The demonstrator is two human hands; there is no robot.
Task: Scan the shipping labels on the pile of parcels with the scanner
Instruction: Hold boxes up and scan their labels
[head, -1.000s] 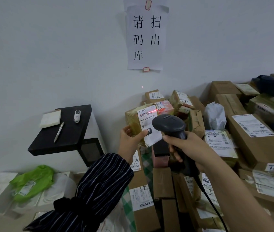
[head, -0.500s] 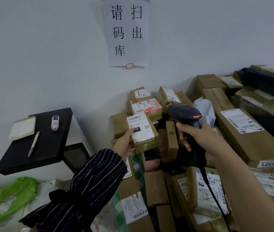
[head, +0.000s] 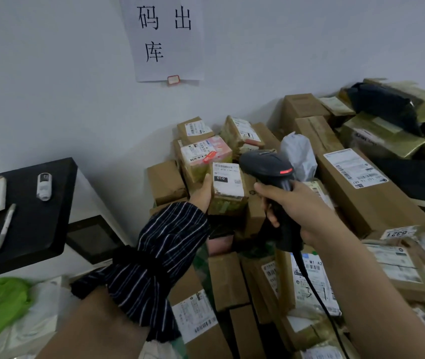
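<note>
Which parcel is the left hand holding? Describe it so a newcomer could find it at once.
Look below the paper sign to the parcel pile. The small parcel sits in the left hand, beside the scanner. Unlike the pink-labelled box behind it, its white label carries a black block reading 010.

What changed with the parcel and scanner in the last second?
The left hand has lowered the small parcel from in front of the scanner toward the pile, and the red scan line on its label is gone. The right hand has swung the scanner off to the parcel's right. Both hands keep their grips; the pen on the black desk lies as before.
</note>
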